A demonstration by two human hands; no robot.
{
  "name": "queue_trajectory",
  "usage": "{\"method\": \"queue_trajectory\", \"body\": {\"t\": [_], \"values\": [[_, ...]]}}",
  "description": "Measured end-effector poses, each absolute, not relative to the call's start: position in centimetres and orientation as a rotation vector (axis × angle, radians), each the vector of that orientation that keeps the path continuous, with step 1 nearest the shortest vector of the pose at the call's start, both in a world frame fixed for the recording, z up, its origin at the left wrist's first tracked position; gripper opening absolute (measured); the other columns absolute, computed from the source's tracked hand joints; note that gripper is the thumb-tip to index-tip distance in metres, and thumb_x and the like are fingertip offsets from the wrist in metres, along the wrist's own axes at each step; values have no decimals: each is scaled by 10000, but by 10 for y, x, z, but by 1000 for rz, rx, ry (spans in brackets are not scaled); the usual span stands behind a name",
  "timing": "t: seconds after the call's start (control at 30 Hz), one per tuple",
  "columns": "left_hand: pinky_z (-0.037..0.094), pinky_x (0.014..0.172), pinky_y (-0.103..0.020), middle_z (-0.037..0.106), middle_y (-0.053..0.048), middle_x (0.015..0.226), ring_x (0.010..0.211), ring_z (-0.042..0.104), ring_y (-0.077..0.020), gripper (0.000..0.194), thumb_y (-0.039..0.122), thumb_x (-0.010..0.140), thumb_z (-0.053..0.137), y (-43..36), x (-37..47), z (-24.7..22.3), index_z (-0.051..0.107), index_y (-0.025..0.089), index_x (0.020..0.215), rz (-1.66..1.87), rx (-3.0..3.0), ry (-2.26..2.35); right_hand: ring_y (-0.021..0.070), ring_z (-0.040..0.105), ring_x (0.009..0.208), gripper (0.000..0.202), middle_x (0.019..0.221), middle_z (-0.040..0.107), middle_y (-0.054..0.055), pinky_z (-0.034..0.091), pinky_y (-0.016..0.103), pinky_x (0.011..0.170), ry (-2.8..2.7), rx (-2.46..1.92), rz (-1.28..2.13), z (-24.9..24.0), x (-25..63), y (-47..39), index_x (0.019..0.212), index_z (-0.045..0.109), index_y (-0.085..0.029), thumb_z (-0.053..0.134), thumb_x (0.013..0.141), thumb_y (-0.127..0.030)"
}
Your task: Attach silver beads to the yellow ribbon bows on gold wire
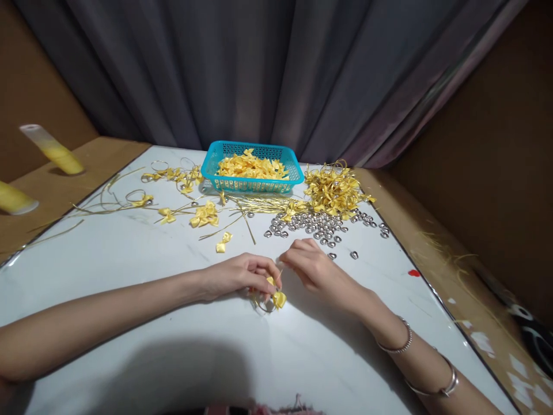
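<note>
My left hand [242,274] is closed on a yellow ribbon bow [279,299], pinching it between thumb and fingers above the white table [173,346]. A thin looped cord hangs below those fingers. Just to the right, my right hand [313,268] has its fingers pressed together close to a short cord end that rises from the bow; whether it grips the cord is too small to make out. Silver metal pieces [317,223] lie scattered beyond my right hand, and loose yellow bows [221,247] lie beyond my left.
A blue basket [253,185] of yellow bows stands at the back. Right of it is a heap of corded bows [334,190]; gold cords [268,204] lie in front. Yellow spools [63,158] stand at far left. Scissors-like black handles [536,340] show at far right.
</note>
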State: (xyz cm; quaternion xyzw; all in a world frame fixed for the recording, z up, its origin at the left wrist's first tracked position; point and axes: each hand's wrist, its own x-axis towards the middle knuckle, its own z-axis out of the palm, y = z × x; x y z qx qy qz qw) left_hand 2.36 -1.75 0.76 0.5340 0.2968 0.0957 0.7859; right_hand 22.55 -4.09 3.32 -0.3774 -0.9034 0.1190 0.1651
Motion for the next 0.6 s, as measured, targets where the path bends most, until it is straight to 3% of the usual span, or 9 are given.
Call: {"method": "queue_trajectory", "body": {"t": [0.1, 0.23, 0.37, 0.47, 0.6], "values": [[263, 486, -215, 549, 21, 582, 510, 414, -76, 123, 233, 689, 669, -18, 23, 8, 628, 140, 756, 248, 1155, 681, 224, 504, 907, 194, 959, 601, 119, 391, 352, 787, -2514, -1314, 251, 51, 259, -39, 962, 567, -154, 391, 922, -227], [307, 527, -219, 577, 4, 647, 569, 451, -90, 109, 232, 666, 668, -18, 20, 7, 634, 139, 712, 301, 1082, 660, 234, 575, 748, 296, 860, 640, 116, 447, 366, 674, -2507, -1679, 40, 52, 308, -65, 864, 611, -167, 451, 893, -414], [334, 555, -218, 586, 4, 655, 586, 475, -93, 135, 249, 659, 698, -19, 21, 4, 627, 139, 694, 316, 1036, 676, 232, 616, 768, 200, 916, 658, 103, 481, 343, 629, -2534, -1753, 1, 22, 317, -107, 952, 610, -189, 486, 857, -315], [356, 572, -220, 596, 0, 668, 608, 496, -102, 172, 272, 646, 728, -20, 22, 2, 631, 142, 703, 334, 1020, 705, 246, 610, 831, 266, 989, 650, 114, 485, 366, 658, -2394, -1836, -209, 1, 305, -122, 1053, 580, -180, 402, 864, -238], [386, 628, -232, 614, -22, 720, 663, 517, -116, 171, 283, 656, 723, -21, 24, 4, 653, 133, 700, 374, 996, 689, 248, 594, 778, 307, 925, 654, 128, 466, 366, 641, -2341, -1855, -438, -10, 293, -119, 1017, 596, -150, 322, 883, -182]]}}
